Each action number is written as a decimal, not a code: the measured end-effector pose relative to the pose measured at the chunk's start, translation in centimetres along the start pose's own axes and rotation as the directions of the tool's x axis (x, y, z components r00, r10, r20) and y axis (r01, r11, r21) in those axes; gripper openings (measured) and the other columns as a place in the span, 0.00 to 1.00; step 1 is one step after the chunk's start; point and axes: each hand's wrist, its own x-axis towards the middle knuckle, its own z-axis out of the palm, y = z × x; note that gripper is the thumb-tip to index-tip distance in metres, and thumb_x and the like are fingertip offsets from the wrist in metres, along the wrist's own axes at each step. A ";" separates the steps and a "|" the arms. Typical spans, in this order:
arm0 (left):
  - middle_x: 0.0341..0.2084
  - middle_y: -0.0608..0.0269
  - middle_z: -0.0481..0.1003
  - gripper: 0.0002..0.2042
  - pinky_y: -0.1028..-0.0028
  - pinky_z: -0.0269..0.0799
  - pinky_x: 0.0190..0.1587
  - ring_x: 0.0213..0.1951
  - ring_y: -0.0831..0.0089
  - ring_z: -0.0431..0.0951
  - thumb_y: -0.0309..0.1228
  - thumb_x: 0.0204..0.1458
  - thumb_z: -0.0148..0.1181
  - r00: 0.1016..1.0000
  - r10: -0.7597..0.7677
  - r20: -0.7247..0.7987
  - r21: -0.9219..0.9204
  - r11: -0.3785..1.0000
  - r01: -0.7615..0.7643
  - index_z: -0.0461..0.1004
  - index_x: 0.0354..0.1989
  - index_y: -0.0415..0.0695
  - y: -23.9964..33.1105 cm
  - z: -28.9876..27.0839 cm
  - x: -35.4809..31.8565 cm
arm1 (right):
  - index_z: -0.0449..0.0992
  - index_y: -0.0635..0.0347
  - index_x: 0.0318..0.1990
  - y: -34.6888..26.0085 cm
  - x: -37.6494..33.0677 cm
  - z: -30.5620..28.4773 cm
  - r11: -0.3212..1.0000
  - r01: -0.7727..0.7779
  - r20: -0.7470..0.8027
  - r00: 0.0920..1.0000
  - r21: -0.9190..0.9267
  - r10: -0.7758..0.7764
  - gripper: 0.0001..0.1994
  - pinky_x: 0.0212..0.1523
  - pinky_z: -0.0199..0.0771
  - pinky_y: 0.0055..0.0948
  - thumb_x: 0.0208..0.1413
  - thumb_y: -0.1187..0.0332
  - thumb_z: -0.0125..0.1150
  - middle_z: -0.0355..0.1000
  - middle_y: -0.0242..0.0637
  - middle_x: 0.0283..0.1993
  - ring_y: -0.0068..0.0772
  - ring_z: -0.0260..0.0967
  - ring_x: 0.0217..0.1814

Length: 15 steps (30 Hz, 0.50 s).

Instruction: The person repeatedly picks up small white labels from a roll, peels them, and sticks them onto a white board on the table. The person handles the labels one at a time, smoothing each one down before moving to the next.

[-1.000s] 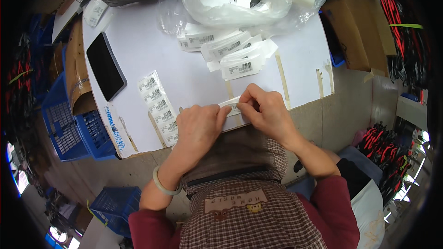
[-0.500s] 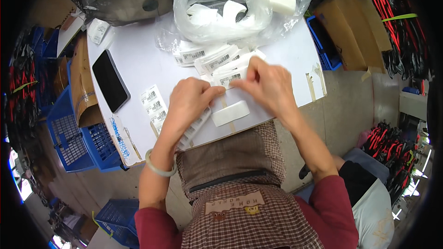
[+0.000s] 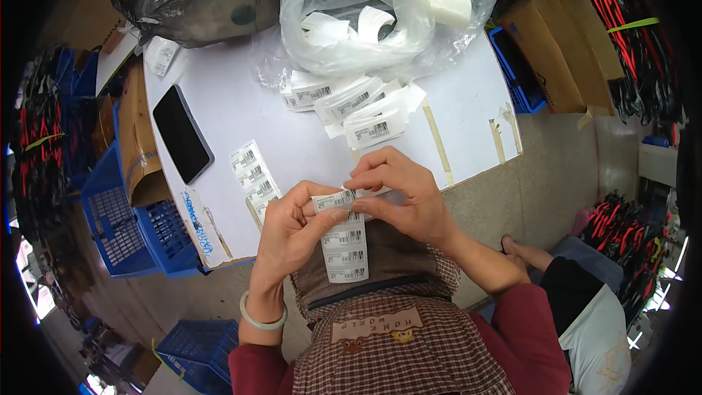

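Observation:
A strip of white barcode labels [image 3: 345, 252] hangs over my lap at the table's near edge. My left hand [image 3: 291, 228] pinches its upper left side between thumb and fingers. At the strip's top, my right hand [image 3: 401, 197] is closed, thumb and index finger meeting at the label edge; its fingers partly cover what they grip. Beyond my hands, overlapping stacks of white barcode labels [image 3: 376, 128] lie on the white table [image 3: 292, 150]. Another label strip [image 3: 254, 175] lies flat to the left of my left hand.
At the far side are a clear plastic bag [image 3: 314, 51] with white label strips inside and a dark plastic bag [image 3: 197, 7]. A black phone [image 3: 183, 134] lies at the left. Blue crates [image 3: 110, 219] and cardboard boxes [image 3: 563, 47] flank the table. Someone sits at the right [image 3: 592, 329].
Both hands have drawn back from the label stacks toward my lap. The label strip, earlier partly under my left forearm, is now held up between both hands.

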 end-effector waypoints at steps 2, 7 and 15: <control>0.31 0.57 0.81 0.11 0.81 0.75 0.35 0.33 0.80 0.80 0.21 0.56 0.60 0.999 0.003 -0.038 0.000 1.000 -0.003 0.72 0.47 0.32 -0.2 0.2 -0.3 | 0.79 0.62 0.37 0.1 -0.2 0.1 0.998 0.036 0.006 0.999 -0.047 -0.036 0.09 0.39 0.74 0.26 0.47 0.76 0.70 0.72 0.39 0.43 0.31 0.73 0.42; 0.27 0.60 0.80 0.11 0.82 0.74 0.33 0.31 0.82 0.79 0.21 0.56 0.62 0.961 0.146 -0.233 0.085 0.988 -0.129 0.73 0.46 0.34 0.3 2.8 -1.1 | 0.78 0.63 0.34 0.1 -0.7 0.7 0.999 0.009 -0.027 1.000 -0.050 -0.010 0.07 0.42 0.74 0.28 0.47 0.76 0.69 0.72 0.38 0.43 0.33 0.72 0.44; 0.21 0.62 0.79 0.07 0.84 0.69 0.26 0.25 0.83 0.77 0.22 0.53 0.65 0.972 -0.140 -0.190 0.050 0.987 0.152 0.75 0.38 0.35 -1.7 0.4 -2.8 | 0.77 0.63 0.34 -1.0 -0.6 -1.5 0.996 0.007 -0.268 0.963 -0.089 -0.031 0.06 0.42 0.75 0.25 0.49 0.79 0.67 0.75 0.40 0.44 0.28 0.74 0.45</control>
